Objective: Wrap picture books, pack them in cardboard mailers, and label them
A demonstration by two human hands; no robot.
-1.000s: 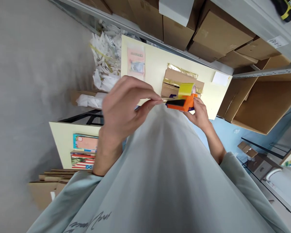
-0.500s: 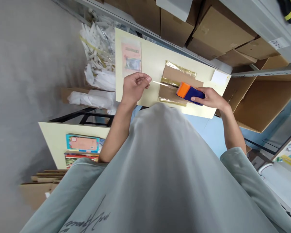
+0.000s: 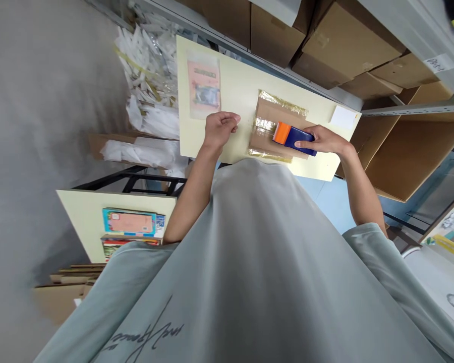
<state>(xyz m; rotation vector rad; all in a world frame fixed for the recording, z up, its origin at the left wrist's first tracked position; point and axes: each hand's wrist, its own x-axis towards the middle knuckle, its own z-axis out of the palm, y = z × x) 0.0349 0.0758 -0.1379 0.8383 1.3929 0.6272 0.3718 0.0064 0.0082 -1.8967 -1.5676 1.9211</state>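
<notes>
My right hand [image 3: 323, 139] is wrapped round a navy and orange tape dispenser [image 3: 297, 140], its orange end pointing left. The dispenser is over a flattened brown cardboard packet [image 3: 263, 138] with shiny yellowish tape along its edges and across its middle. To the left of the packet, my left hand [image 3: 221, 129] holds its thumb and fingertips in a pinch. A pale strip of packing tape ran from these fingertips toward the dispenser a moment ago; the clear strip barely shows now. Under the packet lies a cream tabletop [image 3: 238, 96].
A pink booklet in clear wrap [image 3: 205, 88] and a white paper slip [image 3: 342, 117] lie on the table. Cardboard boxes [image 3: 351, 38] fill the shelf behind, and a large open carton [image 3: 419, 156] stands right. White plastic wrapping [image 3: 147, 70] is heaped left. Books [image 3: 132, 222] lie on a lower board.
My left hand has shifted slightly right, toward the packet. The dispenser has moved slightly up and left, and the pale strip between it and my left hand no longer stands out.
</notes>
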